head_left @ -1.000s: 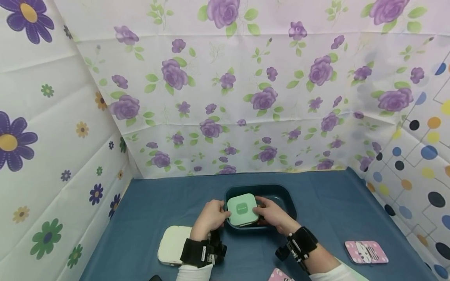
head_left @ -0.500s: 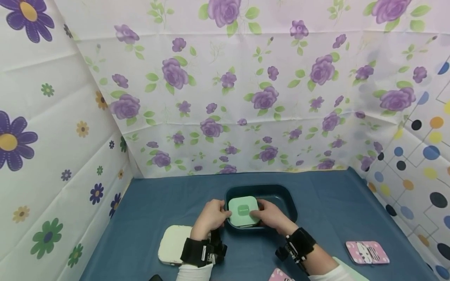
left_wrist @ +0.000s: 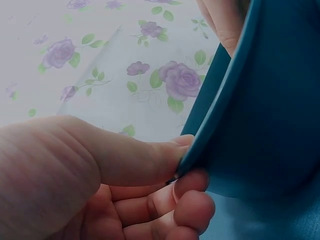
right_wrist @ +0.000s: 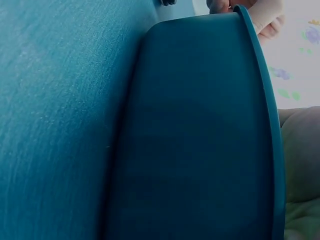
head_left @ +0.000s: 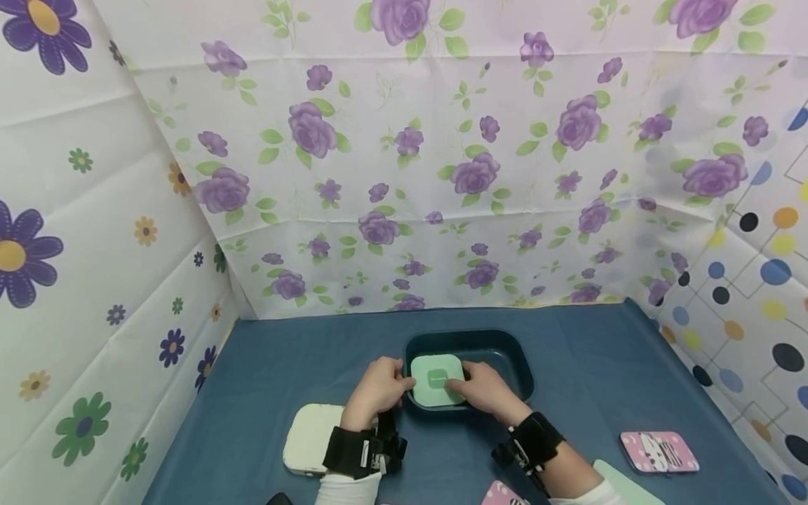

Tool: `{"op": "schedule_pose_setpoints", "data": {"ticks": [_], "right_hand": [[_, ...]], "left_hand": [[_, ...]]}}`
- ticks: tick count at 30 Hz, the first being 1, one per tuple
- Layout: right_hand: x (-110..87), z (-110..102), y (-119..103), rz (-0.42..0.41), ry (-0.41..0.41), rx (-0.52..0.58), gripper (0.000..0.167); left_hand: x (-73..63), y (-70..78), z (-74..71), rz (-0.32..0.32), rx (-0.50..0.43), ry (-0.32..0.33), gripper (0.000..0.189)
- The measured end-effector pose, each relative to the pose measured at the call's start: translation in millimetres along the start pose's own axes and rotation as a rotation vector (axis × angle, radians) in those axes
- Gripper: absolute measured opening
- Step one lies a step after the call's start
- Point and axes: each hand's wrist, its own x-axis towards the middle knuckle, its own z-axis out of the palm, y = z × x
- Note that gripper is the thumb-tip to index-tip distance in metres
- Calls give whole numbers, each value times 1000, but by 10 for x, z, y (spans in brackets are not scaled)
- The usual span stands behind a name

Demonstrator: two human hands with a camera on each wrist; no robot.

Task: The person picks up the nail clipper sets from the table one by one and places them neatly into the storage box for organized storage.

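Observation:
A dark teal rectangular basin (head_left: pixel 514 365) stands on the blue cloth in the middle of the head view. Inside its left end sits a mint-green square box (head_left: pixel 424 391) with a darker green label on top. My left hand (head_left: pixel 379 386) pinches the basin's left rim between thumb and fingers, as the left wrist view shows up close at the rim (left_wrist: pixel 220 107). On the box's right side, my right hand (head_left: pixel 489 389) grips it with the thumb over the top edge. Those fingers are mostly hidden by the basin wall (right_wrist: pixel 190 125) in the right wrist view.
A cream rounded case (head_left: pixel 309 438) lies left of the basin, partly under my left wrist. To the far right is a pink cartoon-print tin (head_left: pixel 659 452). Another pink piece (head_left: pixel 501 494) and a pale green flat item (head_left: pixel 625 484) show at the front edge. Patterned curtains enclose the table.
The mint-green box has settled from a slight tilt to lying flatter in the basin, shifting slightly right and down. My right thumb has slid further left over its top. The left hand stays at the rim.

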Motion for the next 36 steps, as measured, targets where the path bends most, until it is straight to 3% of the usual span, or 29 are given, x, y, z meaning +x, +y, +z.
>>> {"op": "schedule_pose_setpoints", "data": {"ticks": [6,15,22,30,36], "right_hand": [[15,14,3,-10,7,-17,31],[1,5,-33,2,43,-46,41],[-1,19,-50,-7,71,-80,24],[1,20,-27,48,106,-70,53],[-28,32,-59,61,113,-66,59]], "left_hand": [[18,2,0,-12,-11,-5,38],[5,8,-10,-13,-28,-8,37],[5,4,0,-36,-28,-20,50],[6,-1,10,-40,-37,-22,53],[-2,16,6,-41,-34,-17,52]]}}
